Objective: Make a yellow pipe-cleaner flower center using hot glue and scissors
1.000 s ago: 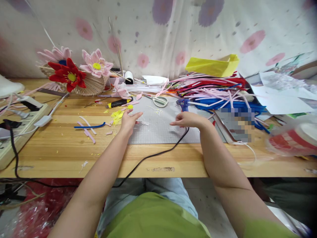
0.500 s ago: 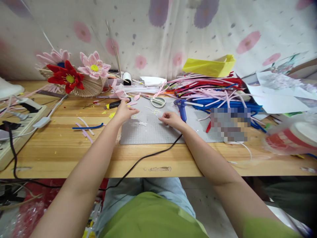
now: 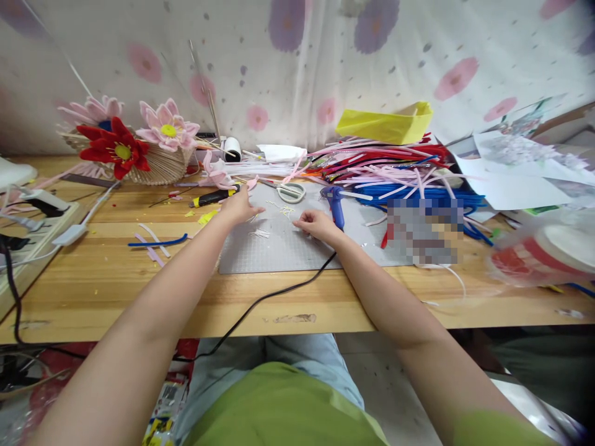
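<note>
Several pale strands (image 3: 287,211) lie near the right hand (image 3: 317,224).

Thin pale-yel strands (image 3: 287,211), loose pile on gry mat (image 3: 288,255); wht strands (image 3: 260,233) bunched nearby, same mat.

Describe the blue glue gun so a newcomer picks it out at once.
Find the flat grey cutting mat on the wooden table. Just beyond the bare right hand lies the blue plastic glue gun. Its chunky pistol shape sets it apart from the thin blue stems to its right.
</note>
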`<state>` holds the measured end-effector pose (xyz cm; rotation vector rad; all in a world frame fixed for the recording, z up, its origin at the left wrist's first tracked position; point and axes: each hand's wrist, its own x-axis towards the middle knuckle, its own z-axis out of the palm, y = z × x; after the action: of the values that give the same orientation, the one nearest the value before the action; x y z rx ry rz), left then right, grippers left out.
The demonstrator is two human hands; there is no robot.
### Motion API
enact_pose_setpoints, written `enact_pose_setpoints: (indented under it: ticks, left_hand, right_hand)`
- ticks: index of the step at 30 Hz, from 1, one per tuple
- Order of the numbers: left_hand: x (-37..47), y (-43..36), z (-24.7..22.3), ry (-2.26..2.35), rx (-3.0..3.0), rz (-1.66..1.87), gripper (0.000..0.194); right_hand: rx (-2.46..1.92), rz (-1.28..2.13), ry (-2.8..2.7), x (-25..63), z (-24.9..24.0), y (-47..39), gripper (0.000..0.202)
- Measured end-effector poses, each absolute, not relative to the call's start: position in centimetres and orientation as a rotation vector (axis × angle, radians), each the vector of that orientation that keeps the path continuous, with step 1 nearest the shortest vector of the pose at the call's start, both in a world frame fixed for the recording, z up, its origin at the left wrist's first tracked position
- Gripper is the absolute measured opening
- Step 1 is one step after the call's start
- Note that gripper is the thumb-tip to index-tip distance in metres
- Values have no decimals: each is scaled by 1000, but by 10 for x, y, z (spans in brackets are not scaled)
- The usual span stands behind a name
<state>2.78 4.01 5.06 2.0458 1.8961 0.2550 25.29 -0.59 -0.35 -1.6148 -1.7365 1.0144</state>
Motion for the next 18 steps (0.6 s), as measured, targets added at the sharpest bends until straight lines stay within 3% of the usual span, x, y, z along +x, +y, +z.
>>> enact_pose_setpoints:
  ticks: [8, 13, 18]
  left_hand:
    - [9, 42, 34, 1900, 1796, 760, 48]
    - [-10, 35, 15, 1733, 1581, 1258, 41]
    - [-22, 19, 8, 1818, 1407, 1373, 27]
  right_hand:
    - [-1643, 1021, -1724, 253, -3, -7, 28]
    - [-1646, 993, -1733, 252, -5, -6, 28]
    - [-1644, 1031, -1716, 251, -9, -3, 30]
